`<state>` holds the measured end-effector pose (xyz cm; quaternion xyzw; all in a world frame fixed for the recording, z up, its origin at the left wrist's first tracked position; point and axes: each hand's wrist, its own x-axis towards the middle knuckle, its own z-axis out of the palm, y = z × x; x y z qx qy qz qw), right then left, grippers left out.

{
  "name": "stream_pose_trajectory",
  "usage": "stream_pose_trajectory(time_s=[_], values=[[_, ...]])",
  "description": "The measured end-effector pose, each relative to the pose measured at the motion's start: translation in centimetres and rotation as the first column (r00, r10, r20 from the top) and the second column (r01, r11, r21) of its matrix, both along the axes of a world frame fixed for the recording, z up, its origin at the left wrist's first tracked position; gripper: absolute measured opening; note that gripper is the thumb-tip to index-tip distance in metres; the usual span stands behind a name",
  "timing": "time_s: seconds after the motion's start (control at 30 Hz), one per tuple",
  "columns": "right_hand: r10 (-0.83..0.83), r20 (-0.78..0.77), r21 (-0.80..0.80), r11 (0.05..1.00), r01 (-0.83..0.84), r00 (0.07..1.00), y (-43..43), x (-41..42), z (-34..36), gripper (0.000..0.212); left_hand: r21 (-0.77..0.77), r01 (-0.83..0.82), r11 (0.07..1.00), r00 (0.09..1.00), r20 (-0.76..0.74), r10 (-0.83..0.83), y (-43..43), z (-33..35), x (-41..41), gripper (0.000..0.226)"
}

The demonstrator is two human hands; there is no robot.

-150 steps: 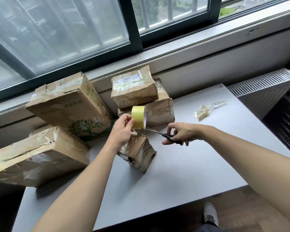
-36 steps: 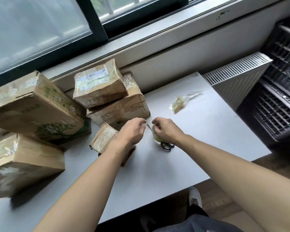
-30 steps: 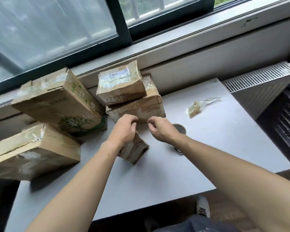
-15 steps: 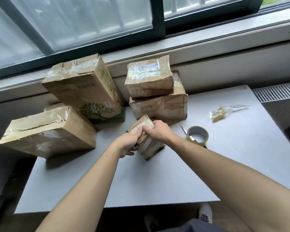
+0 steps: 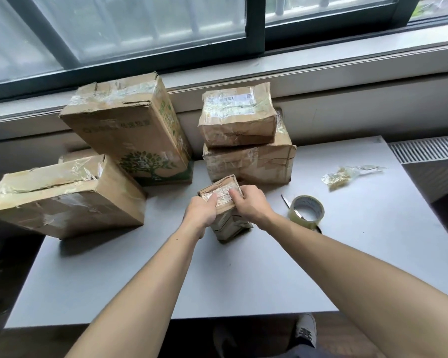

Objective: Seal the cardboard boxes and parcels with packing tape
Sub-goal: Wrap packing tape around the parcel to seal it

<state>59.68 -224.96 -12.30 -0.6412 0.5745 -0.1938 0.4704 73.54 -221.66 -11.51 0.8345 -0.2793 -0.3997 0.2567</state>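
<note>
Two hands, our left hand [image 5: 201, 211] and right hand [image 5: 250, 202], grip the small parcel [image 5: 228, 224] at frame centre, thumbs pressing its tape [image 5: 221, 193] flat, presumably so it sticks.

The small parcel [image 5: 224, 202] at the frame's centre was tan-brown cardboard, its top glossy with clear tape. Upper left of it, the tall box [image 5: 119, 127] was the same brown, printed with a green tree [image 5: 148, 162] and green lettering down its side. The flat box [image 5: 62, 200] at the left edge was plain brown under yellowish, shiny tape. The top parcel [image 5: 239, 125] of the stack bore a white label [image 5: 230, 102] with a black barcode; the lower parcel [image 5: 254, 164] was creased brown. The tape roll [image 5: 307, 209] at right was pale translucent yellow, as was the crumpled tape wad [image 5: 339, 175]. The table [image 5: 243, 280] was light grey, the window frame [image 5: 255, 21] near black, and the shoe [image 5: 305, 332] white with dark stripes.
</note>
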Motion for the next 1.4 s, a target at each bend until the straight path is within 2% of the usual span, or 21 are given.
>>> stream_pose_trajectory(time_s=[0.1, 0.17, 0.23, 0.27, 0.4, 0.5, 0.57, 0.63, 0.73, 0.8, 0.9, 0.97, 1.07, 1.13, 1.23, 1.27, 1.33, 1.4], values=[[-0.03, -0.02, 0.021, 0.999, 0.031, 0.999, 0.1, 0.2, -0.1, 0.039, 0.03, -0.029, 0.999, 0.992, 0.121, 0.025, -0.1, 0.3, 0.4, 0.043], [-0.007, -0.032, 0.095, 0.995, 0.01, 0.999, 0.1, 0.5, 0.0, 0.044, 0.063, -0.008, 0.998, 0.974, 0.226, -0.007, -0.1, 0.3, 0.6, 0.045], [-0.008, -0.037, 0.163, 0.987, 0.014, 0.999, 0.2, 1.0, -0.2, 0.064, 0.079, 0.019, 0.997, 0.957, 0.288, -0.041, 0.0, 0.5, 0.6, 0.046], [-0.033, -0.045, 0.149, 0.988, 0.04, 0.998, 0.2, 1.2, -0.3, 0.066, 0.076, 0.016, 0.997, 0.954, 0.296, -0.038, 0.1, 0.6, 0.7, 0.045], [-0.125, -0.057, 0.022, 0.992, 0.127, 0.991, 0.0, 0.6, 0.3, 0.046, 0.002, 0.035, 0.999, 0.948, 0.316, -0.034, 0.3, 2.0, 1.2, 0.036], [-0.203, 0.02, 0.007, 0.979, 0.203, 0.979, 0.3, -0.1, 0.6, 0.05, -0.072, 0.118, 0.99, 0.917, 0.389, -0.081, 0.6, 3.9, 1.1, 0.046], [-0.234, 0.068, 0.051, 0.972, 0.23, 0.97, 0.3, -0.4, 0.4, 0.041, -0.147, 0.182, 0.972, 0.895, 0.434, -0.102, 0.7, 4.9, 0.9, 0.053], [-0.22, 0.052, 0.128, 0.969, 0.212, 0.974, 0.4, -1.0, 0.1, 0.027, -0.215, 0.26, 0.941, 0.912, 0.374, -0.167, 0.8, 5.1, 0.8, 0.049], [-0.137, -0.067, 0.096, 0.985, 0.143, 0.988, 0.7, -2.2, -0.4, 0.021, -0.177, 0.407, 0.896, 0.895, 0.275, -0.352, 0.9, 4.0, 0.2, 0.029], [-0.132, -0.079, 0.08, 0.987, 0.139, 0.988, 0.9, -2.8, -0.5, 0.029, -0.156, 0.455, 0.877, 0.882, 0.214, -0.42, 1.4, 2.8, -0.2, 0.023], [-0.147, -0.082, 0.076, 0.985, 0.153, 0.986, 1.3, -3.5, -0.2, 0.048, -0.146, 0.428, 0.892, 0.902, 0.129, -0.412, 2.3, 1.5, -0.1, 0.02], [-0.116, -0.078, 0.09, 0.988, 0.123, 0.99, 1.4, -3.9, -0.6, 0.052, -0.114, 0.411, 0.904, 0.91, 0.108, -0.4, 2.8, 1.1, 0.2, 0.015], [-0.036, -0.11, 0.133, 0.99, 0.051, 0.993, 1.4, -4.4, -1.9, 0.049, -0.071, 0.416, 0.906, 0.903, 0.149, -0.403, 3.1, 0.7, 0.9, 0.02], [0.007, -0.138, 0.181, 0.983, 0.018, 0.99, 1.8, -4.5, -2.3, 0.055, -0.027, 0.41, 0.911, 0.893, 0.215, -0.396, 3.5, 0.6, 0.9, 0.026], [0.037, -0.17, 0.199, 0.98, -0.003, 0.985, 2.3, -4.2, -3.2, 0.062, 0.117, 0.333, 0.935, 0.895, 0.273, -0.353, 4.6, 0.1, 0.6, 0.061], [0.048, -0.193, 0.188, 0.982, -0.011, 0.98, 2.4, -4.0, -3.3, 0.066, 0.172, 0.267, 0.948, 0.925, 0.229, -0.302, 5.0, -0.5, 0.5, 0.073], [0.069, -0.259, 0.161, 0.987, -0.027, 0.963, 2.7, -3.5, -3.6, 0.077, 0.242, 0.142, 0.96, 0.988, 0.031, -0.154, 5.7, -1.7, 0.0, 0.094], [0.064, -0.304, 0.133, 0.991, -0.024, 0.95, 3.2, -2.7, -4.0, 0.084, 0.233, 0.052, 0.971, 0.996, -0.089, -0.032, 6.3, -3.2, -0.5, 0.113]])
